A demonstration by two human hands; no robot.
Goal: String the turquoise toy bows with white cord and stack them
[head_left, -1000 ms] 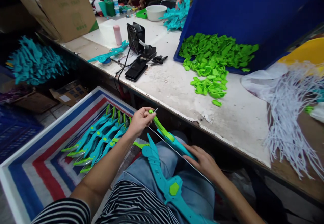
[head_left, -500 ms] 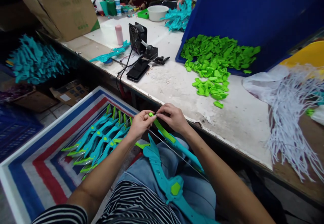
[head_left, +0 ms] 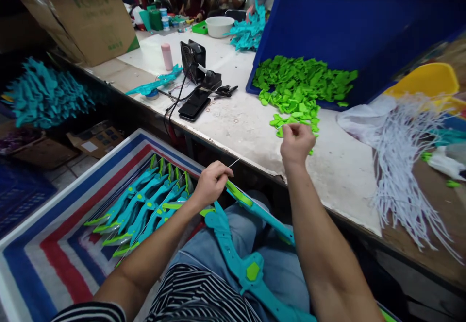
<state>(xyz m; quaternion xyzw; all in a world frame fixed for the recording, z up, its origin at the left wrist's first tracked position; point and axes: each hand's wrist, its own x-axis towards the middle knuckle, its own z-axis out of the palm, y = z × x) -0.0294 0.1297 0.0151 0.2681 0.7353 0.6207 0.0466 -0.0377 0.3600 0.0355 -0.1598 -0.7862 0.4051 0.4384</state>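
My left hand (head_left: 212,182) is closed in a pinch at the green end of a teal toy bow's limb, and a short length of white string (head_left: 235,162) sticks out from its fingertips towards the right. Raised over the table edge, my right hand (head_left: 297,142) is pinched shut, with a pale bit of the string at its fingertips; the stretch between the hands is hard to make out. The teal toy bow (head_left: 233,249) with green parts lies across my lap. Its other limb (head_left: 262,215) passes under my right forearm.
Finished-looking bows (head_left: 145,198) lie in a striped-lined tray (head_left: 67,259) at left. Green plastic pieces (head_left: 302,81) spill from a blue bin (head_left: 327,16). White strings (head_left: 404,166) hang at right. A fan (head_left: 192,59) and phone (head_left: 194,106) stand on the table. People sit far back.
My right hand has moved away from my left, up and to the right, over the green pieces. My left hand has stayed near the bow's tip, slightly lower.
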